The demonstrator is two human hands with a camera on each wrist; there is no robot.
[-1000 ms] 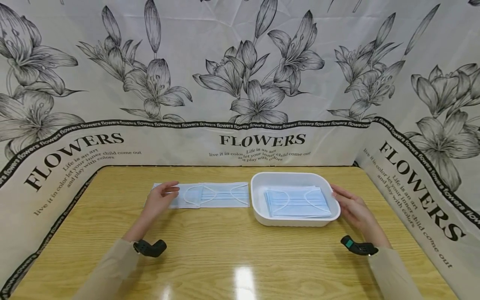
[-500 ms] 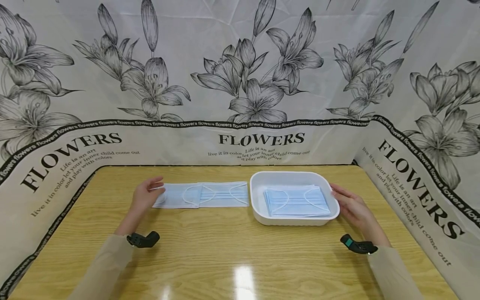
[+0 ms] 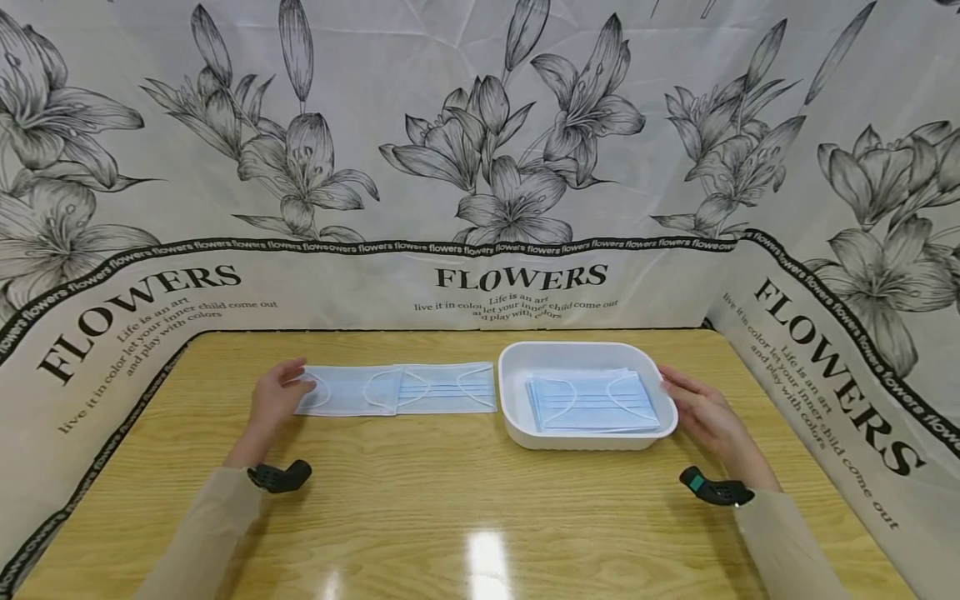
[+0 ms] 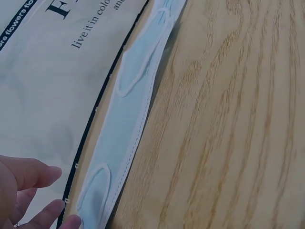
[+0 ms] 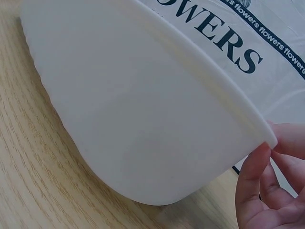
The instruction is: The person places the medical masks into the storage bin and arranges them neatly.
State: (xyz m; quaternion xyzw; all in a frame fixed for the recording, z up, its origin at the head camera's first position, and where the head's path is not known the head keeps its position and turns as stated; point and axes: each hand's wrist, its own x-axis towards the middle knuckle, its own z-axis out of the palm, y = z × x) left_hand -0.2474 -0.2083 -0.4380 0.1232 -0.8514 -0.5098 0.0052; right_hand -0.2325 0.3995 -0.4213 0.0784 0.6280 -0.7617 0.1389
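Note:
Two light-blue face masks lie flat in a row on the table in the head view, the left mask [image 3: 348, 390] overlapping the pleated right mask [image 3: 450, 389]. My left hand [image 3: 272, 402] is at the row's left end, fingers loosely bent and holding nothing. In the left wrist view its fingertips come right up to the mask's end; whether they touch it I cannot tell. On the right, a white plastic tub [image 3: 581, 442] contains a stack of face masks [image 3: 594, 402]. My right hand [image 3: 701, 414] pinches the tub's right rim between thumb and fingers, as the right wrist view shows.
The wooden table [image 3: 420, 500] extends in front of the masks and tub. A white curtain [image 3: 337, 287] printed with flowers and lettering stands behind and along both sides. Each wrist wears a black strap, the left strap [image 3: 281, 477] and the right strap [image 3: 716, 487].
My left hand has moved left off the left mask, uncovering its left end and ear loop. My right hand keeps its pinch on the tub's rim, and the tub stays in place.

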